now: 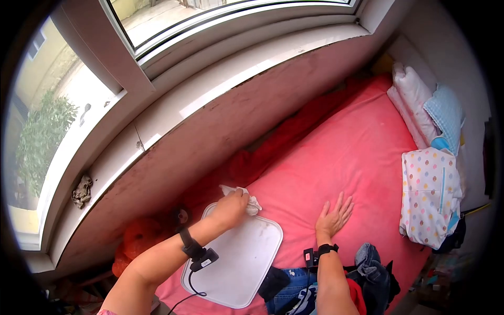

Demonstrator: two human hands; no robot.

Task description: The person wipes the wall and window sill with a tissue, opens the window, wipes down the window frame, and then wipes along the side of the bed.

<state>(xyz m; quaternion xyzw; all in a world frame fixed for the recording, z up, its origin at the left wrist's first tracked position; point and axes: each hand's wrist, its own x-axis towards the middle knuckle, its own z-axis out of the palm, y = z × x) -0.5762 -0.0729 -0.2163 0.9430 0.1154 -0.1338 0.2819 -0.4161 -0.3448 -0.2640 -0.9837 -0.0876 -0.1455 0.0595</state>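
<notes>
My left hand (231, 209) is closed around a crumpled white cloth or tissue (253, 206), over the far edge of a white tray-like board (236, 262). The board has rounded corners and a few small dark marks, and it lies on the pink bed sheet (336, 157). Palm down on the sheet, my right hand (334, 216) rests with its fingers spread, holding nothing. Black straps with small devices and cables sit on both wrists.
Clothes with jeans (294, 286) lie by my right forearm. A dotted white pillow (430, 194) and folded bedding (415, 100) stand at the bed's right end. Along the wall runs a windowsill (173, 123) bearing a crumpled rag (82, 191). A red bag (139, 236) is at the left.
</notes>
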